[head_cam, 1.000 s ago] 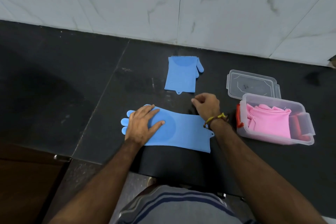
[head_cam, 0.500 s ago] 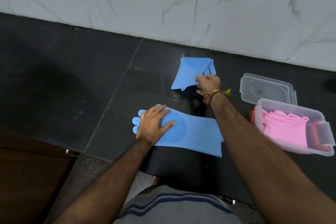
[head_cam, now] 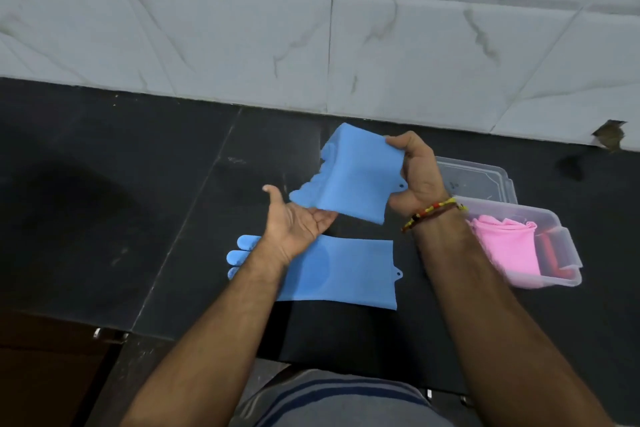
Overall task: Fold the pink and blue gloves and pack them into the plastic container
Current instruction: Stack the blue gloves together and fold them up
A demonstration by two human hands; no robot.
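My right hand (head_cam: 417, 175) grips the cuff edge of a folded blue glove (head_cam: 353, 173) and holds it in the air above the counter. My left hand (head_cam: 298, 218) is palm up under the glove's lower left corner, fingers straight, touching it. A second blue glove (head_cam: 346, 270) lies flat and unfolded on the black counter just below, fingers pointing left. The clear plastic container (head_cam: 564, 243) stands at the right with pink gloves (head_cam: 505, 243) folded inside.
The container's clear lid (head_cam: 481, 177) lies on the counter behind the container. A white marble-tiled wall (head_cam: 311, 45) runs along the back. The counter's front edge is close to my body, with a brown cabinet at the lower left.
My right hand has picked the folded blue glove up off the counter and brought it nearer. My left hand left the flat glove, rose and turned palm up under the lifted one.
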